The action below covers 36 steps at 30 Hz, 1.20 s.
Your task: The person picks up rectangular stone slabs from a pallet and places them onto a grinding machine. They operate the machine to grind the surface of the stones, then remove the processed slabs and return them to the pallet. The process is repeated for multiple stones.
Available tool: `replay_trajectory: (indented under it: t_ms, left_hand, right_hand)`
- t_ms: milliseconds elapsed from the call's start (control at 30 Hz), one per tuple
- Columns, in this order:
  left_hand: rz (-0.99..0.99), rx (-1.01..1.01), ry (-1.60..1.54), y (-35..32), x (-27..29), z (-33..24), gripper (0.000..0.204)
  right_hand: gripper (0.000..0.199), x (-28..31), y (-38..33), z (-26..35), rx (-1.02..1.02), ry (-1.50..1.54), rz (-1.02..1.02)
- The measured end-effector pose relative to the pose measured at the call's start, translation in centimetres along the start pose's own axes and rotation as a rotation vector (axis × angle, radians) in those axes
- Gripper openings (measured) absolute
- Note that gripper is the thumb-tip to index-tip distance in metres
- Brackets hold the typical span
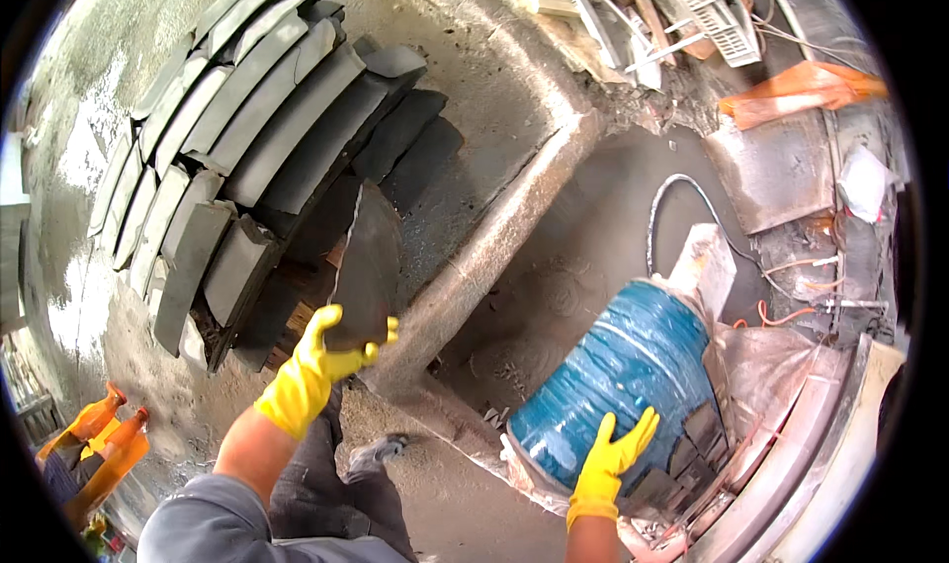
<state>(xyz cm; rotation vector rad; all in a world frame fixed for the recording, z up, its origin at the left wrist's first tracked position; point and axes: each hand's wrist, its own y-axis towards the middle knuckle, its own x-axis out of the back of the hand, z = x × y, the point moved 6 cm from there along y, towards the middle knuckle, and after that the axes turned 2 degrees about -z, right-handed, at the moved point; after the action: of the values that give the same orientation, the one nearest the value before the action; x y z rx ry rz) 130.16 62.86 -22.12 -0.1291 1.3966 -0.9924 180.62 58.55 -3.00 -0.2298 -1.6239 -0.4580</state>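
My left hand [321,370], in a yellow rubber glove, has its thumb and fingers curved about the near end of a thin dark grey slab [374,252]. The slab is upright with a rough pale edge and looks partly blurred. Beside it on the left are stacked rows of curved grey tile-like slabs [282,108]. My right hand [611,464], gloved in yellow too, is open with fingers spread and nothing in it. It is over the near side of a blue drum [618,365], but contact cannot be made out.
A low concrete curb [484,266] borders a sunken wet floor [554,286]. A grey hose [682,179] loops behind the drum. Scrap wood [633,19], an orange sheet [801,90] and a flat board [776,173] lie at the far right. Another person's orange-covered legs [109,439] show at left.
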Motion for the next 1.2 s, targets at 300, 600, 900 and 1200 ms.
replay_trajectory:
  t_ms: [300,600,900,1200]
  left_hand:
    - [0.317,0.265,0.336,-18.0,-9.5,17.1,0.105]
    - [0.566,0.648,0.404,-23.5,-7.2,32.5,0.114]
    - [0.368,1.02,0.868,-27.3,-6.7,43.9,0.103]
    - [0.19,0.969,1.034,-26.9,-4.8,46.0,0.102]
  right_hand:
    - [0.08,4.2,0.1,-1.1,0.076,0.508,0.289]
    - [0.033,15.2,-20.4,5.9,-0.745,2.606,0.934]
    - [0.062,20.1,-28.3,-19.2,-0.852,2.791,-0.275]
    - [0.05,13.5,-35.8,-20.0,-1.033,2.496,0.19]
